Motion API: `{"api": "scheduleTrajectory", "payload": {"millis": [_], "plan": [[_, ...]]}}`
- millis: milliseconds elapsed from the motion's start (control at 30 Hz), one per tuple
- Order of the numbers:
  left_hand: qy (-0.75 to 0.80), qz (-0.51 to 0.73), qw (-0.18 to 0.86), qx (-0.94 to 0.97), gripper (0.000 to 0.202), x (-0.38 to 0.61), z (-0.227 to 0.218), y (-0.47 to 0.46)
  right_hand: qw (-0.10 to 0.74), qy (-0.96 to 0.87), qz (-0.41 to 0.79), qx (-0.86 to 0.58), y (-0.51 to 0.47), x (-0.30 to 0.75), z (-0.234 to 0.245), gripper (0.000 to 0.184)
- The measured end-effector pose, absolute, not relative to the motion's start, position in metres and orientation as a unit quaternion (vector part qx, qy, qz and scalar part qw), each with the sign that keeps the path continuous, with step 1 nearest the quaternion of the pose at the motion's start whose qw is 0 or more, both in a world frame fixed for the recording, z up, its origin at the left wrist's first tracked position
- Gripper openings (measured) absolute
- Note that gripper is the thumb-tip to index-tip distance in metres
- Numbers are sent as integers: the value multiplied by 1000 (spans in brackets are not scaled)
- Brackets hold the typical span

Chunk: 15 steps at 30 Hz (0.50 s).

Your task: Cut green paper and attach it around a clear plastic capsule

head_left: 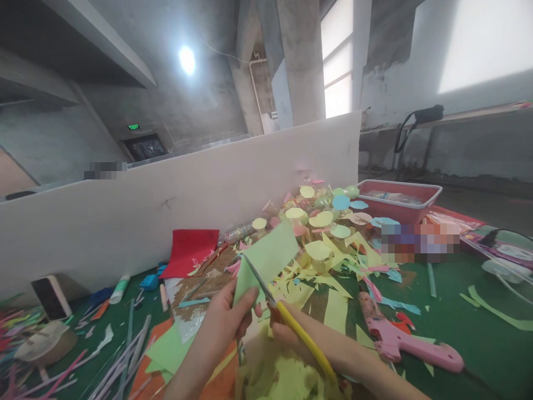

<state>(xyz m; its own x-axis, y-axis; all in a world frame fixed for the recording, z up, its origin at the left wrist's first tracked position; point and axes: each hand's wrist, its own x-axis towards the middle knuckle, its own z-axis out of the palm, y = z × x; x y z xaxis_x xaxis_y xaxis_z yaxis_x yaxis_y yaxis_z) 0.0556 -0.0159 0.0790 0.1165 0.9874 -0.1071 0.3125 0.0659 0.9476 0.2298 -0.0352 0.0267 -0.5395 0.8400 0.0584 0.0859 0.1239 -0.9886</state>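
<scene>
Cutting green paper [277, 250] with scissors [306, 340], above the scraps [338, 310] on the table [493, 358] — best done in long, slow snips, turning the paper rather than the wrist and keeping the left thumb [246, 300] clear of the cut. With the left hand [232, 311], pinching the near end between thumb and fingers; with the right hand [285, 334], closed round the scissors.

The pale green paper [275, 253] is held up at a tilt, near six o'clock from centre, its far end toward two. Yellow-handled scissors [295, 325] point toward eleven, a blade across the paper.
</scene>
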Motion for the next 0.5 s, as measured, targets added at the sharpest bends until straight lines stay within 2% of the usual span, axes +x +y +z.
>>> {"api": "scheduleTrajectory", "payload": {"millis": [100,300,500], "plan": [[554,344,478,588,46,59,76,-17,343,-673,557,-344,-36,230,27,56],[558,324,475,599,46,54,67,-12,372,-657,507,-416,-27,222,15,43],[560,353,489,567,45,58,72,-17,367,-615,503,-483,-21,222,14,55]]}}
